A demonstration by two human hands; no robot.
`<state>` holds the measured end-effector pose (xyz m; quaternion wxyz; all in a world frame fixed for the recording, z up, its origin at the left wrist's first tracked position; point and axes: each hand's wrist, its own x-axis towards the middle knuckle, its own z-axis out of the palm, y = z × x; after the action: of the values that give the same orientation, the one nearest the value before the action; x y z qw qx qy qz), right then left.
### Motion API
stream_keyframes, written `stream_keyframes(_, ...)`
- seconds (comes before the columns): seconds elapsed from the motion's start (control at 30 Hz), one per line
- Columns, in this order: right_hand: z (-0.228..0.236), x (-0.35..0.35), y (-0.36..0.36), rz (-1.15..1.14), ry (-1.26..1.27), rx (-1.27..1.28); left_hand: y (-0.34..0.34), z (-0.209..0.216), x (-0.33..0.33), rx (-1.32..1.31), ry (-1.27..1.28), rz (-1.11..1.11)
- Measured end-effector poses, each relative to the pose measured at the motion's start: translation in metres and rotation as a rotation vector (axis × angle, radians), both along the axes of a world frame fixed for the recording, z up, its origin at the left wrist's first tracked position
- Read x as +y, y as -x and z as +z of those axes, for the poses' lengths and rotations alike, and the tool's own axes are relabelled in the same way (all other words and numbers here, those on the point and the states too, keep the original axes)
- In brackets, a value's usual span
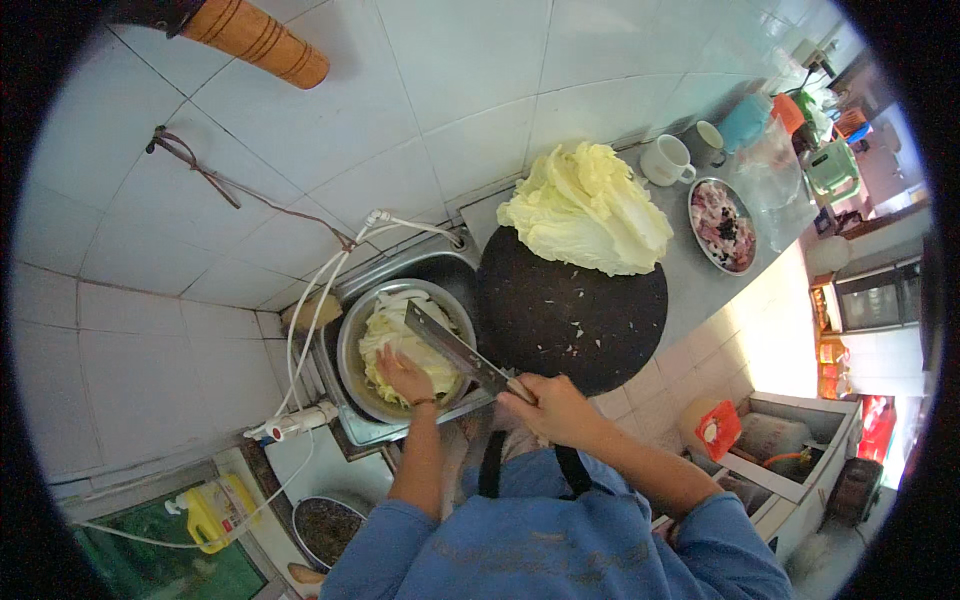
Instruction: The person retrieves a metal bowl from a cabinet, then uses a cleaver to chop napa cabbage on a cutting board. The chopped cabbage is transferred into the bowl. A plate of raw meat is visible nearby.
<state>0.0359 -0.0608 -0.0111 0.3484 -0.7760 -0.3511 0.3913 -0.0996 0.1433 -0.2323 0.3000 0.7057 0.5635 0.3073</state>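
My right hand [560, 410] is wrapped round the handle of a cleaver [452, 347]. Its dark blade, with pale bits stuck to it, points up and left over the rim of a metal basin [348, 372]. Cut napa cabbage pieces [385, 325] fill much of the basin, which stands in the sink. My left hand [403, 378] rests among the pieces with its fingers extended, below the blade; some fingertips are hard to make out. To the right is a round dark chopping board [570, 325] with small scraps on it. Loose napa cabbage leaves [590, 215] are piled on its far side.
A plate of sliced meat [722, 226] sits on the counter at the right, near a white mug [666, 160] and a grey mug [706, 143]. The sink's metal rim [375, 432] surrounds the basin. White hoses [292, 370] hang at its left. A yellow jug [218, 510] stands lower left.
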Motion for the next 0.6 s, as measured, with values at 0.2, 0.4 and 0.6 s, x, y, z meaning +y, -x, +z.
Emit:
stream_keyframes(0.2, -0.014, -0.059, -0.049, 0.000, -0.061, -0.659, 0.068, -0.058, 0.044, -0.774, 0.342, -0.113)
stream_keyframes(0.4, -0.058, -0.105, -0.097, 0.064, -0.001, -0.832, 0.063, -0.005, 0.032, -0.148, 0.307, -0.078)
stream_keyframes(0.6, -0.070, -0.115, -0.116, -0.021, -0.230, -0.822, 0.044, 0.018, 0.039, -0.168, 0.322, -0.167)
